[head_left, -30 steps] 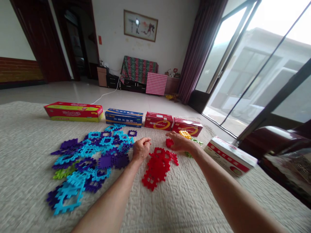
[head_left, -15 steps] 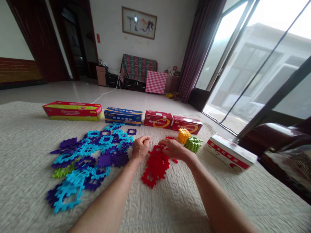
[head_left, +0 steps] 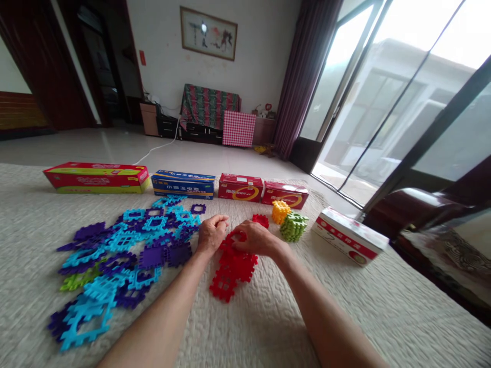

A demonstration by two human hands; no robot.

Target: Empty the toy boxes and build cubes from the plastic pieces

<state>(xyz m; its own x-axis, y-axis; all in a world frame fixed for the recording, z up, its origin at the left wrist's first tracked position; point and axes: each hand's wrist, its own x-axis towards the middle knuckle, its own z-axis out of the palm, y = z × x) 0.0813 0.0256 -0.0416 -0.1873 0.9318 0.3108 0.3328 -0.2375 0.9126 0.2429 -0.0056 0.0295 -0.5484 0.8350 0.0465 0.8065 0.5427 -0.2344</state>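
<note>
My left hand (head_left: 212,234) is closed in a fist just above the mat, left of the red pieces. Anything inside its fingers is hidden. My right hand (head_left: 252,237) is closed at the upper end of a pile of red interlocking plastic building pieces (head_left: 233,271), its fingertips on a red piece with a round opening (head_left: 238,236). One more red piece (head_left: 261,220) lies apart, beyond the right hand. To its right sit a yellow block (head_left: 281,211) and a green block (head_left: 293,227), each built up from toothed pieces.
Blue and purple pieces (head_left: 153,253) spread across the mat (head_left: 245,337) on the left, with a light green piece (head_left: 81,276) among them. A red-and-green box (head_left: 95,178), a blue box (head_left: 183,184) and two red boxes (head_left: 240,187) line the back. A white box (head_left: 350,235) stands right.
The view has shifted, so everything appears further left. My right hand has moved left, closer to my left fist, leaving one red piece beyond it. My left hand stays closed.
</note>
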